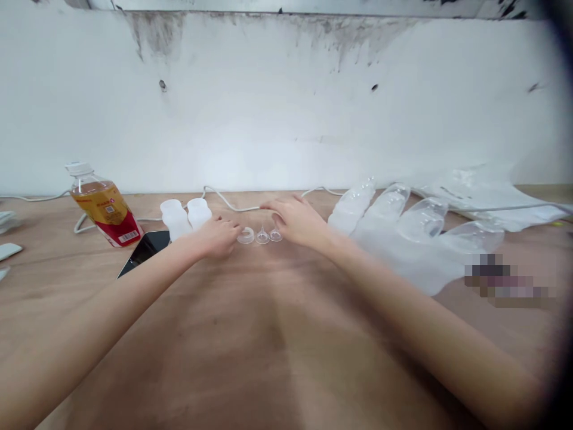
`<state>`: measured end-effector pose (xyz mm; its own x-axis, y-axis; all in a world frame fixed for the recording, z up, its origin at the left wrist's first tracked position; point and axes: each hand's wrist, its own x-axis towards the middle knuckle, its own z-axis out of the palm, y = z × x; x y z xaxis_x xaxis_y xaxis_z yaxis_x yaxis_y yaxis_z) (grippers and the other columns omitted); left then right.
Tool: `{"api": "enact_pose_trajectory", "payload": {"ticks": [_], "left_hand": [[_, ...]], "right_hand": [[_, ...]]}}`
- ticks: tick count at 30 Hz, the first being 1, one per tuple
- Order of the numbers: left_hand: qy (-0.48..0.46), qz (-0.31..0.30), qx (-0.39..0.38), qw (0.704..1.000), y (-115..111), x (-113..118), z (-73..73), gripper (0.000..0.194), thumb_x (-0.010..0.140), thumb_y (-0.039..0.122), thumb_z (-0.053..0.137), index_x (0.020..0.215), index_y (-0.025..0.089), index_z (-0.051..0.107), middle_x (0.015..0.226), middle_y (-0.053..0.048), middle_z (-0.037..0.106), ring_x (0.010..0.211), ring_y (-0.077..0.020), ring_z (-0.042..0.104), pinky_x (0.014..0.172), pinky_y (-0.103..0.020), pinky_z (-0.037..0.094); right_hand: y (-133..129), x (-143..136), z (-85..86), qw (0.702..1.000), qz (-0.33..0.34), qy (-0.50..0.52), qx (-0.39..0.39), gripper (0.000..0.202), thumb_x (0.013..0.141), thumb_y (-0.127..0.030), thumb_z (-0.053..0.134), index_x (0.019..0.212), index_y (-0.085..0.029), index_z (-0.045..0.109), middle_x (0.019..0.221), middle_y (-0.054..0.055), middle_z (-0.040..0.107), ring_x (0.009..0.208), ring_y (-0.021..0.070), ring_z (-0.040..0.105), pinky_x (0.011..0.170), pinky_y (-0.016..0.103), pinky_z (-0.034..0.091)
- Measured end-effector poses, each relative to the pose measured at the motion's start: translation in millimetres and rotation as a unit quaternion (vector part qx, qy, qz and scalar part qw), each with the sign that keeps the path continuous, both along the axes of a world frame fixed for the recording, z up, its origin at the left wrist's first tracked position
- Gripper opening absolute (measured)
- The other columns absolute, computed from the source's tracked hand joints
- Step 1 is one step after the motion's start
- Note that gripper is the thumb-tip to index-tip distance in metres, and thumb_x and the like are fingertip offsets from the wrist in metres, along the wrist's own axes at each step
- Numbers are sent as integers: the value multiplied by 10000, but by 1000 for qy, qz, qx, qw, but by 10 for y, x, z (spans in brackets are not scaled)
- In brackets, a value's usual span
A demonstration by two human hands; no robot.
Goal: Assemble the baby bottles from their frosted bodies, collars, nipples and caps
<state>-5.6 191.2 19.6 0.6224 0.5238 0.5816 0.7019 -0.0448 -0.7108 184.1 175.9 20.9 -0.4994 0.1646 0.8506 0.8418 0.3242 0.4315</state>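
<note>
And there's the right hand [298, 222], thumb and fingers parted, at one teat [276, 236]; second teat [262, 238] just left, then the ring [246, 235], beside the left hand [219, 236], grip unclear!

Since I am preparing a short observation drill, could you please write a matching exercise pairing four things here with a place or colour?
1. Drink bottle
2. Phone
3. Clear domed pieces
4. Clear-topped containers

A. Between left hand and right hand
B. Black
C. Right of the right hand
D. Red and yellow label

Pairs: 1-D, 2-B, 3-A, 4-C
</note>
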Motion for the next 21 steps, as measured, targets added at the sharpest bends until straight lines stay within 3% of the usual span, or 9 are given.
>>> {"api": "enact_pose_trajectory", "payload": {"ticks": [3, 7, 12, 16, 19, 21], "left_hand": [[-7, -16, -6, 1000, 50, -35, -49, 402, 755, 215, 411, 1148, 138, 448, 1108, -107, 554, 957, -244, 529, 801, -355, 367], [-22, -32, -2, 999, 81, -68, -95, 401, 766, 220, 405, 1158, 143, 445, 1107, -105, 553, 933, -254, 540, 791, -361, 383], [-51, -61, 20, 997, -15, 52, -102, 390, 750, 219, 460, 1121, 98, 471, 1136, -142, 522, 1002, -282, 498, 847, -384, 351], [-94, -119, 44, 988, -71, 384, 1, 433, 837, 335, 372, 1205, 107, 381, 1211, -124, 464, 1111, -247, 419, 932, -377, 279], [-124, -131, 8, 984, 21, 650, 114, 435, 796, 427, 431, 1101, 121, 482, 1057, -101, 574, 966, -234, 526, 841, -363, 367], [-136, -131, -23, 982, 120, 763, 167, 329, 766, 391, 490, 956, 133, 565, 933, -81, 618, 843, -211, 572, 729, -328, 419]], "right_hand": [[-392, 141, 33, 997, -22, 48, 49, 312, 815, -164, 372, 1076, -172, 544, 1082, 51, 575, 963, 197, 533, 951, 408, 287], [-787, 483, 74, 981, -85, 146, 98, 325, 782, -288, 459, 1078, -187, 548, 1083, 88, 557, 904, 260, 536, 761, 409, 409], [-780, 868, 141, 971, -138, 190, 49, 376, 718, -386, 542, 1037, -189, 567, 984, 103, 566, 840, 258, 530, 651, 388, 433], [-785, 840, 161, 970, -133, 198, 37, 370, 730, -367, 546, 1050, -182, 554, 978, 103, 551, 854, 245, 517, 654, 380, 432], [-835, 765, 155, 963, -175, 204, -6, 394, 706, -353, 577, 1058, -179, 547, 1035, 115, 529, 886, 263, 511, 640, 370, 434], [-825, 759, 152, 956, -215, 194, -48, 416, 676, -344, 603, 1054, -177, 547, 1041, 121, 526, 865, 268, 523, 604, 351, 437]]}}
